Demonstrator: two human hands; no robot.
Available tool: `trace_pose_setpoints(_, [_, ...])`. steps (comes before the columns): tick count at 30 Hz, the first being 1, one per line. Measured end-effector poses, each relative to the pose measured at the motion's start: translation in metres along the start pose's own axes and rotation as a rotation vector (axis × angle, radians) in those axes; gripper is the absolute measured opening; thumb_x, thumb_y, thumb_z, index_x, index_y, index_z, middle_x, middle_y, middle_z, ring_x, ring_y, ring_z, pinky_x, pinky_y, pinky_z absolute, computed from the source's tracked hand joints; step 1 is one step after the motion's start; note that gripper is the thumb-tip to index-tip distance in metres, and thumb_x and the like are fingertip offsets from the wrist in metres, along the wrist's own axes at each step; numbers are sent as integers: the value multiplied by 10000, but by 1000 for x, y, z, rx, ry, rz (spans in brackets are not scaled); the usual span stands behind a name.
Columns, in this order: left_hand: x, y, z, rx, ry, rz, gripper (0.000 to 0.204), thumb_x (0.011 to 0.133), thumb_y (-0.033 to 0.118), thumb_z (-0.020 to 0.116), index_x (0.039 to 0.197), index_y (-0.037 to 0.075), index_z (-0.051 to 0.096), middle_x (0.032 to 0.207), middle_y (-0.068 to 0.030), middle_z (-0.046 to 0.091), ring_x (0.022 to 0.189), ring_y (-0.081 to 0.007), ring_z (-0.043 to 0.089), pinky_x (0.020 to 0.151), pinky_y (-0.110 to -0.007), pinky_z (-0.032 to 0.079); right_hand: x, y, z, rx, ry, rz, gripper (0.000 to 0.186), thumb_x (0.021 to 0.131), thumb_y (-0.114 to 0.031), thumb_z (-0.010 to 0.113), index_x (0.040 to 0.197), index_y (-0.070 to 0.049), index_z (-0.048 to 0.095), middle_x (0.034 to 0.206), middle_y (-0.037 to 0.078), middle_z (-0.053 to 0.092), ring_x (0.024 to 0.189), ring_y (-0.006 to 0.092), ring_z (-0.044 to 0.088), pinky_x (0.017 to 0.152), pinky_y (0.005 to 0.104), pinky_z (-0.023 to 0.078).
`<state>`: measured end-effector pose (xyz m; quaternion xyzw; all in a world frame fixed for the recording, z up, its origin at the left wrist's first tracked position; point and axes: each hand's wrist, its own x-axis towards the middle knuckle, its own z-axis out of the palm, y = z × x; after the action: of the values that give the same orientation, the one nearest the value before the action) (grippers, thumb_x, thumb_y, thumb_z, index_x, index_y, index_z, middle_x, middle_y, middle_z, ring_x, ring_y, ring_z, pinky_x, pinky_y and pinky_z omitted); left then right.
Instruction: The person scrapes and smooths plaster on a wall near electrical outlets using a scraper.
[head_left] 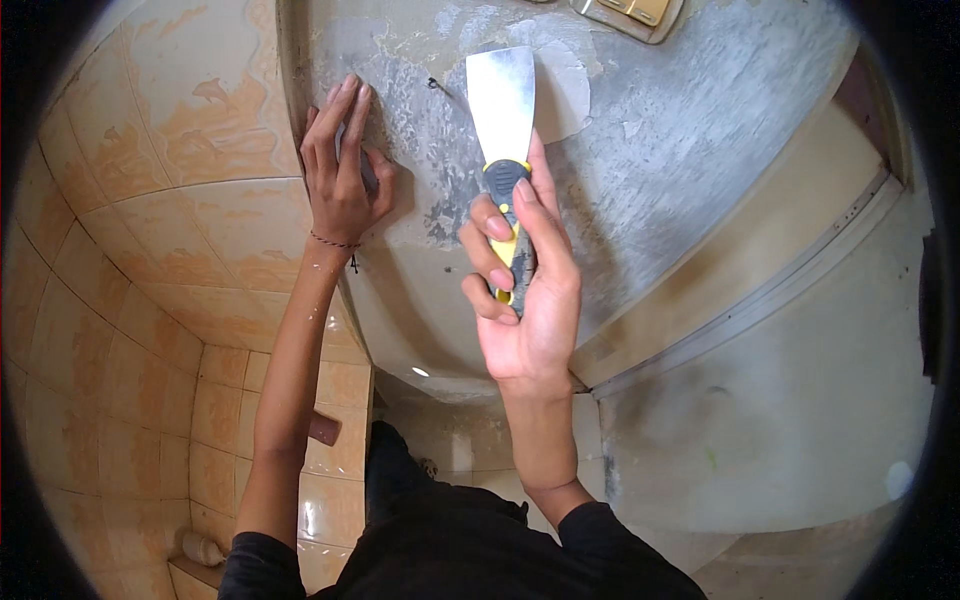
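Right hand (525, 290) gripping yellow-grey-handled steel putty knife (503, 110), blade on grey patchy plaster wall (650, 130); left hand (345, 165) flat, open, beside it. Probably early: paint patches left above.

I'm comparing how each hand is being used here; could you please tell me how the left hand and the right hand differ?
The left hand holds no tool that I can see and lies with fingers stretched upward against the grey wall beside the orange tiles; the right hand is curled around the yellow and grey handle of a putty knife. The left wrist wears a thin string bracelet; the right wrist is bare. Both forearms are bare below black sleeves.
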<state>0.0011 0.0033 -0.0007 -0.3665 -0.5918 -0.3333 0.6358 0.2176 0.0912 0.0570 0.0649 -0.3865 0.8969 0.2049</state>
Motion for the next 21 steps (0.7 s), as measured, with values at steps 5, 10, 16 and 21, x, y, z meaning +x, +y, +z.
trace_pose_setpoints(5, [2, 5, -2, -35, -32, -17, 671, 761, -56, 526, 1431, -5, 519, 1487, -178, 489, 1377, -329, 461, 1160, -449, 332, 0, -9, -5, 23, -7, 15, 600, 1056, -241, 484, 1611, -249, 256, 840, -22, 418, 590, 45, 356, 402, 169, 207])
trace_pose_setpoints(10, [-1, 3, -4, -33, -36, -23, 677, 759, -52, 527, 1435, -4, 516, 1490, -181, 484, 1382, -331, 457, 1164, -452, 329, -3, -2, -6, 58, -6, 16, 602, 1050, -236, 487, 1609, -234, 264, 854, -18, 413, 595, 46, 352, 397, 167, 207])
trace_pose_setpoints(16, [2, 3, -4, -36, -35, -19, 692, 751, -48, 530, 1441, -1, 509, 1488, -182, 485, 1384, -332, 457, 1165, -454, 327, -2, -5, -1, 51, -37, -1, 596, 1053, -243, 492, 1606, -251, 271, 858, -18, 416, 593, 47, 348, 397, 165, 204])
trace_pose_setpoints(21, [0, 3, -2, -18, -26, -26, 665, 765, 11, 542, 1430, 23, 534, 1481, -141, 508, 1372, -294, 477, 1167, -462, 334, -4, -6, -7, 50, 0, 30, 572, 1068, -206, 452, 1605, -246, 260, 846, -15, 397, 593, 38, 328, 363, 161, 197])
